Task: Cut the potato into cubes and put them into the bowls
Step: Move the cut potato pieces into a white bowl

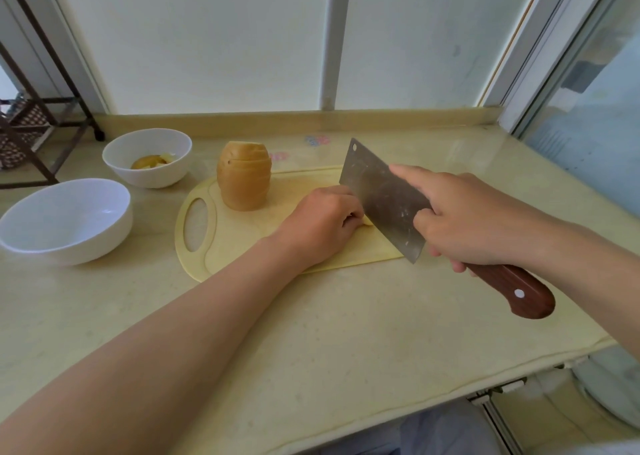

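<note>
On the pale yellow cutting board point(242, 236) a large piece of brown-skinned potato point(244, 177) stands on end near the handle hole. My left hand point(320, 226) is curled over a small pale potato piece point(367, 222), which it mostly hides. My right hand point(478, 222) grips the wooden handle of a cleaver point(384, 195), forefinger stretched along the blade. The blade's edge rests on the board right beside my left fingers. The far white bowl point(147, 157) holds a few potato pieces. The near white bowl point(65, 221) looks empty.
The board lies on a beige stone counter point(311, 333) under a frosted window. A dark metal rack point(31, 122) stands at the far left. The counter's edge runs along the lower right, with floor below it.
</note>
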### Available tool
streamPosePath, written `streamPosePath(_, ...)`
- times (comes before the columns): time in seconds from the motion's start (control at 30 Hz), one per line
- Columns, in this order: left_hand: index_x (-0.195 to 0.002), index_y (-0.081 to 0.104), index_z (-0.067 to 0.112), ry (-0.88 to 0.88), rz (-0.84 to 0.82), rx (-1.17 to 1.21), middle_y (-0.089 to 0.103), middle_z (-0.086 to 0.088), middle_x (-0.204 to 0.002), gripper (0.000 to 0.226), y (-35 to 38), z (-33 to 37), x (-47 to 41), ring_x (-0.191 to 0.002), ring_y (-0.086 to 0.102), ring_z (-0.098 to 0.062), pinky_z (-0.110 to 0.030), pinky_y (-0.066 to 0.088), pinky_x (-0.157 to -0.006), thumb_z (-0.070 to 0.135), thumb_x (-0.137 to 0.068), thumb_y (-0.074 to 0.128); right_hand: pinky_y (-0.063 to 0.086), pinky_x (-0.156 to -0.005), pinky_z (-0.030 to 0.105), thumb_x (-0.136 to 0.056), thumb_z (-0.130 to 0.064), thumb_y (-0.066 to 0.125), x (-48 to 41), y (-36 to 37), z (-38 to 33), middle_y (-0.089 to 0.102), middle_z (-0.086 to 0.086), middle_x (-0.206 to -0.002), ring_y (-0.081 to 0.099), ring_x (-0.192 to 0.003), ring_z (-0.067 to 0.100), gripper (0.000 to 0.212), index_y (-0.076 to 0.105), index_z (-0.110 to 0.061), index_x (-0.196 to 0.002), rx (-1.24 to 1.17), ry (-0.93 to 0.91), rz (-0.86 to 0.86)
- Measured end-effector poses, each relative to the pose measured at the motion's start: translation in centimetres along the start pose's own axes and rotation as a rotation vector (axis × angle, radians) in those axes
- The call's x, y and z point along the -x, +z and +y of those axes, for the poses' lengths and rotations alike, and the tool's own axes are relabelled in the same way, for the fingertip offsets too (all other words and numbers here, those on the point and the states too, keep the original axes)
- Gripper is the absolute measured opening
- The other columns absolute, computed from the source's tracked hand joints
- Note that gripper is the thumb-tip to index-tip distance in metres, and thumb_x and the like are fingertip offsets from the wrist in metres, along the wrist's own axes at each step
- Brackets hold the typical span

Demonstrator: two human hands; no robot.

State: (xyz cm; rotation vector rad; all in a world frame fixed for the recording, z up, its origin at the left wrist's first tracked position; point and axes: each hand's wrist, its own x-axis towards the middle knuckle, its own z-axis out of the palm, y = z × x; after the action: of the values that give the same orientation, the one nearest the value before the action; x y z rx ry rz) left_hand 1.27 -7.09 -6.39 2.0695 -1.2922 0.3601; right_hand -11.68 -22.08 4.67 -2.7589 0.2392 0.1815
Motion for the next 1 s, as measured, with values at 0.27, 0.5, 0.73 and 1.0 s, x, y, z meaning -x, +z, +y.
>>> streamPosePath(0.27, -0.082, 0.072, 0.007, -0.012, -0.033, -0.025, 0.065, -0.004, -0.081, 0.007, 0.3, -0.3, -0.1, -0.076, 0.058, -0.022, -0.04, 0.051, -0.068, 0.01, -0.086, 0.066, 0.052, -0.041, 0.028, -0.101, -0.013, 0.039, 0.3, -0.1, -0.7, 0.057, 0.0, -0.085, 0.069, -0.048, 0.024, 0.073, 0.016, -0.044, -0.162, 0.068, -0.007, -0.014)
streamPosePath(0.5, -0.082, 0.072, 0.007, -0.015, -0.05, -0.04, 0.065, -0.005, -0.082, 0.009, 0.3, -0.4, -0.1, -0.077, 0.058, -0.024, -0.041, 0.051, -0.067, 0.01, -0.086, 0.064, 0.058, -0.049, 0.035, -0.102, -0.012, 0.036, 0.7, -0.3, -1.0, 0.056, 0.003, -0.071, 0.066, -0.045, 0.019, 0.072, 0.014, -0.045, -0.163, 0.152, -0.02, -0.019)
streamPosePath(0.73, -0.084, 0.071, 0.008, -0.014, -0.055, -0.052, 0.065, -0.005, -0.082, 0.01, 0.5, -0.5, -0.2, -0.078, 0.058, -0.024, -0.042, 0.051, -0.068, 0.011, -0.088, 0.063, 0.055, -0.049, 0.038, -0.103, -0.014, 0.035, 1.1, -0.6, -0.7, 0.057, 0.005, -0.072, 0.061, -0.051, 0.02, 0.073, 0.008, -0.048, -0.162, 0.259, -0.039, -0.029)
streamPosePath(1.0, -0.083, 0.071, 0.008, -0.011, -0.045, -0.063, 0.065, -0.005, -0.082, 0.009, 0.5, -0.4, -0.2, -0.078, 0.058, -0.025, -0.041, 0.05, -0.067, 0.009, -0.087, 0.063, 0.057, -0.054, 0.037, -0.104, -0.013, 0.035, 0.6, -0.3, -0.4, 0.056, 0.004, -0.073, 0.059, -0.053, 0.018, 0.075, 0.002, -0.044, -0.163, 0.328, -0.04, -0.053)
